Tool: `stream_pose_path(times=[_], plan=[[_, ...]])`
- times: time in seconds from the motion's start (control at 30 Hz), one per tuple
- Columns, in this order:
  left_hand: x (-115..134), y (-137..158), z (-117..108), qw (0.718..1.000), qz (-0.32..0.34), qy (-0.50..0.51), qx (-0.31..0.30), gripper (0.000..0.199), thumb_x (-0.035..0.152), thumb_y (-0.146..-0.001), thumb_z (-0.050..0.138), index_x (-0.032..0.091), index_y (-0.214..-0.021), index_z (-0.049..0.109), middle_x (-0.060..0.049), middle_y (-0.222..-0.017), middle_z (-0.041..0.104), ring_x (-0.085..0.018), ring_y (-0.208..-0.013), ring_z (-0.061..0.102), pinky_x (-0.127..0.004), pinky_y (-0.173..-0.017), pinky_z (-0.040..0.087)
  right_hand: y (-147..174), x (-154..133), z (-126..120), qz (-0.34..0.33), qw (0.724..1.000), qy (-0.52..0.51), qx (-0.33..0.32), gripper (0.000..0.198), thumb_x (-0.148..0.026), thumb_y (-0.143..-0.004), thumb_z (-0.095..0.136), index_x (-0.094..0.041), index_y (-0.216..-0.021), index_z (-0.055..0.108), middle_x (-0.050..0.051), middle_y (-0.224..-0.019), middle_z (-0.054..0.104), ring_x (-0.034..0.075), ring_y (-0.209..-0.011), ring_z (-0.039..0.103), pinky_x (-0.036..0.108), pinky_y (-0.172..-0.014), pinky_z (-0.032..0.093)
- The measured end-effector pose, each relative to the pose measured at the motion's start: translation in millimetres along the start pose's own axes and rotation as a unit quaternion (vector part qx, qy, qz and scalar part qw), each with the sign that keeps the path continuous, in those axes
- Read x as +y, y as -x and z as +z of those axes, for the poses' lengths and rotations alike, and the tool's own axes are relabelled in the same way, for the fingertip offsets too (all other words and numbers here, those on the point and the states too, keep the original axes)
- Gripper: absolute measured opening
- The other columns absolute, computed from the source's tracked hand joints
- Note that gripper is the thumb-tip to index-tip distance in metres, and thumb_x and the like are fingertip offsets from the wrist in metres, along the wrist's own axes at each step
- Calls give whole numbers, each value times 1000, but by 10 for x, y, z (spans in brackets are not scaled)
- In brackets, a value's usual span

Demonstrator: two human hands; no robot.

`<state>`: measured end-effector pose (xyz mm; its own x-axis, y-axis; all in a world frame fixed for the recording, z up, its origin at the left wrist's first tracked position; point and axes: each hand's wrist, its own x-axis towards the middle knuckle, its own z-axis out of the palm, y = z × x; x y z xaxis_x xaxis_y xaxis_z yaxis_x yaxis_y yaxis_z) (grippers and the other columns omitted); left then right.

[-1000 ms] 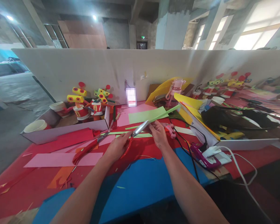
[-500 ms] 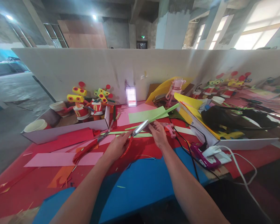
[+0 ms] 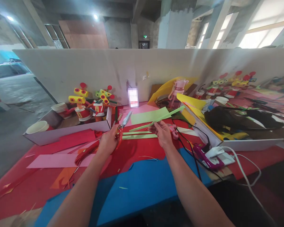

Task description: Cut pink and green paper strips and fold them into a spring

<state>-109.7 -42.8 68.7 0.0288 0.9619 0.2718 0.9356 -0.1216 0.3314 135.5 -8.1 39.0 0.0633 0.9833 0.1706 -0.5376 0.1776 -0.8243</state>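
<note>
My left hand (image 3: pixel 109 140) is wrapped round the orange-red handles of a pair of scissors (image 3: pixel 126 119), whose blades point up and away, apart from the paper. Between thumb and fingers my right hand (image 3: pixel 162 133) pinches a narrow light green paper strip (image 3: pixel 176 110), which slants up to the right. Behind it lies a wider light green paper sheet (image 3: pixel 149 116) on a pink sheet (image 3: pixel 125 118). More thin green strips (image 3: pixel 138 136) rest on the red paper between my hands. A pink glue gun (image 3: pixel 173 131) sits just right of my right hand.
At the left, a shallow box (image 3: pixel 68 135) holds paper-cup figures (image 3: pixel 83 112) and stacked cups. A second box (image 3: pixel 251 145) at the right holds a black item. Black cables run by a purple power strip (image 3: pixel 209 159). Another pair of red-handled scissors (image 3: pixel 85 153) lies left. A white partition (image 3: pixel 104 69) stands behind.
My left hand has drawn the scissors left, away from the green strip, and their blades now point more upward. My right hand still holds the strip, shifted slightly to the right.
</note>
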Motion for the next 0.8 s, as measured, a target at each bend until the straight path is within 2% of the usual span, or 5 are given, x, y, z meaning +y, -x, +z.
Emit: stream_pose_path(times=[0.1,0.27,0.53,0.67,0.8], plan=[[-151,-128,-55,994,-66,-81,-24,40,27,-85,49,20,-124,52,-13,-102,71,-31,-90,67,-34,-74,46,-17,44,-24,26,1000,7,7,39,-47,-62,81,-21,-75,56,-2,-61,66,20,-63,71,34,-65,62],[-285,-433,38,984,-73,-141,-76,33,28,-84,49,17,-113,59,-18,-100,71,-33,-96,66,-35,-76,46,-30,114,-26,52,998,1,19,40,-47,-59,83,-20,-70,55,-2,-55,65,17,-53,68,31,-57,61],[-19,-739,48,991,-52,-102,-70,36,33,-81,55,17,-112,63,-18,-105,70,-33,-99,65,-37,-79,48,-42,171,-29,66,997,23,11,37,-46,-63,79,-20,-71,54,-2,-54,64,16,-50,67,29,-53,59],[128,-469,19,988,-24,146,-39,42,33,-77,61,17,-116,59,-9,-89,70,-26,-88,67,-33,-76,49,-50,135,-12,30,999,27,21,37,-48,-64,78,-21,-74,54,-4,-55,64,17,-53,68,30,-55,60],[276,-85,63,874,-46,479,-60,51,47,-78,63,20,-118,49,-2,-81,66,-18,-73,65,-29,-67,51,-59,111,-3,16,999,47,12,36,-49,-68,75,-22,-77,54,-3,-57,64,18,-55,69,33,-58,61]])
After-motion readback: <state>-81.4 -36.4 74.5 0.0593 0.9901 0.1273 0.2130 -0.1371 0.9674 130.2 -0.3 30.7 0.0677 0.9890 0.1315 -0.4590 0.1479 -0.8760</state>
